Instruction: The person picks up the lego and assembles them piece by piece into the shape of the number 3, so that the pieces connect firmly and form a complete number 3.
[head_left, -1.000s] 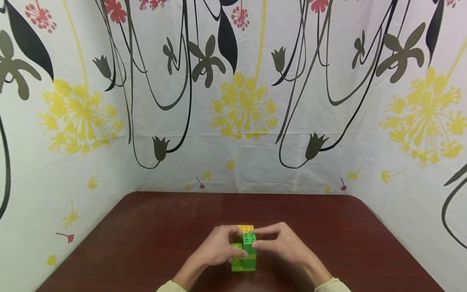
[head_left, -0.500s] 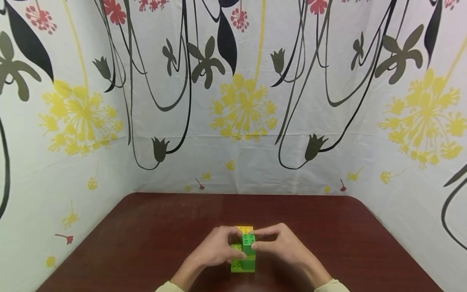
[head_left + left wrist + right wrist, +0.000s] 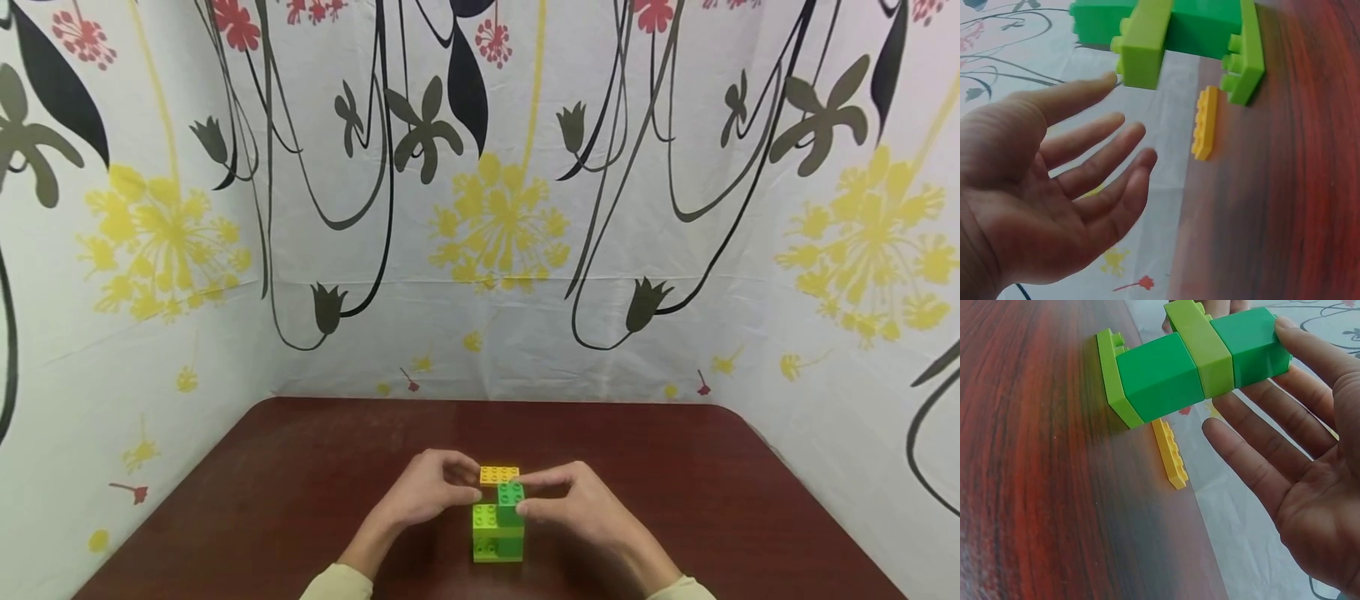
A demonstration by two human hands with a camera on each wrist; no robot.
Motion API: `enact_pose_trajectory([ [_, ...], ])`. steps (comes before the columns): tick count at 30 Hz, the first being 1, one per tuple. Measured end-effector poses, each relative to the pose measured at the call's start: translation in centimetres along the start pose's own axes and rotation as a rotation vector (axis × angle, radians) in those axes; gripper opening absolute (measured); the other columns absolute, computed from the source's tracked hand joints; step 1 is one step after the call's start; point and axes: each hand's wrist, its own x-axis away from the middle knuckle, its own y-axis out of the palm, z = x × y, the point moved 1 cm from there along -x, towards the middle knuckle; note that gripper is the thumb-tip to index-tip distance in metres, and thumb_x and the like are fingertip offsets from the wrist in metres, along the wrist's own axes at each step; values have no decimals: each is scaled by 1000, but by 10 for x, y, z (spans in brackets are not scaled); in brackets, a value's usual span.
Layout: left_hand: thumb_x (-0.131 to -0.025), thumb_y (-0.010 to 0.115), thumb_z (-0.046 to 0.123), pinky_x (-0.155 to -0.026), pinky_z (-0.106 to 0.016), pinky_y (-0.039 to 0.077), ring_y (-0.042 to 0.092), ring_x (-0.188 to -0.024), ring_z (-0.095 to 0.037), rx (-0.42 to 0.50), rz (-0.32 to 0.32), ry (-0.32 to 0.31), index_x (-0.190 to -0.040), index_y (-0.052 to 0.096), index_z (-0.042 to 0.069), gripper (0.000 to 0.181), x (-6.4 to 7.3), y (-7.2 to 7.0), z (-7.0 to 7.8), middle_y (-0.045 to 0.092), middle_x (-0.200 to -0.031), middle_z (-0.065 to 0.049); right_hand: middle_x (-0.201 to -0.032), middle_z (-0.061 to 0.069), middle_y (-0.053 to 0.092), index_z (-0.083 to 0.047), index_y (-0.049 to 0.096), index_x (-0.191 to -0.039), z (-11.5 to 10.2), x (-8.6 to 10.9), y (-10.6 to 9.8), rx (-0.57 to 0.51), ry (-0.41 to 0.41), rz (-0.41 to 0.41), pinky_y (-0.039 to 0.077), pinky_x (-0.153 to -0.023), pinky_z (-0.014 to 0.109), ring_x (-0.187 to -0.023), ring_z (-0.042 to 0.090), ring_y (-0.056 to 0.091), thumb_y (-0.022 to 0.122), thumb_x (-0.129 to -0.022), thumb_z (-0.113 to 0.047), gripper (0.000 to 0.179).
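A small tower of toy building bricks stands upright on the table. Its base is a light green plate (image 3: 1113, 387), carrying a dark green brick (image 3: 1160, 376); above comes a light green brick (image 3: 485, 517), topped by another dark green brick (image 3: 510, 498). My right hand (image 3: 585, 504) pinches this top brick between thumb and forefinger, its other fingers spread below in the right wrist view. Just left of the tower is my left hand (image 3: 423, 492), relaxed and holding nothing, its fingertips (image 3: 1109, 80) apart from the bricks. Behind the tower lies a yellow studded plate (image 3: 497, 476).
The dark reddish-brown table (image 3: 337, 442) has rounded far corners. A white cloth (image 3: 480, 358) printed with flowers and vines hangs round its back and sides.
My left hand has let go of the tower and drawn away to the left, uncovering the light green brick and the yellow plate. The right hand keeps its pinch on the top brick.
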Motion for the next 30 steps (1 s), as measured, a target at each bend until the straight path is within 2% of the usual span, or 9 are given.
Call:
enact_pose_trajectory([
  [7,-89,85,14,-82,-44,61,71,-98,-22,-72,55,-18,-119,75,0,35,-17,7,-11,77,-109,-11,-122,13,78,-11,77,-129,2,2,-1,-59,29,-9,64,-79,30,-104,17,75,81,-94,-23,37],
  [11,-88,86,14,-82,-44,61,71,-98,-23,-104,66,-28,-118,76,-1,35,-27,11,-17,77,-108,-10,-123,13,78,-11,77,-129,2,2,-2,-58,34,-9,64,-80,29,-108,22,74,81,-94,-24,37],
  [14,-87,87,14,-79,-43,61,71,-98,-24,-129,72,-52,-118,76,0,35,-33,13,-21,77,-107,-10,-123,13,78,-10,77,-129,2,3,-2,-62,31,-10,63,-80,28,-106,20,74,81,-94,-24,37],
  [18,-86,88,13,-76,-42,61,71,-95,-25,-137,81,-72,-116,76,1,35,-36,14,-26,77,-105,-11,-122,14,78,-8,76,-130,1,3,-1,-67,26,-11,64,-79,30,-100,16,76,81,-94,-23,39],
  [24,-87,87,10,-70,-42,60,71,-88,-25,-150,80,-55,-116,76,0,33,-37,15,-32,76,-101,-13,-123,12,78,-9,76,-129,-1,3,0,-59,34,-5,63,-79,29,-102,16,75,81,-94,-25,39],
  [30,-87,87,10,-69,-41,60,70,-87,-24,-164,79,-61,-119,75,0,36,-42,16,-36,75,-99,-12,-123,12,78,-11,77,-128,-2,2,0,-61,38,-6,64,-79,30,-100,16,76,81,-94,-25,37],
])
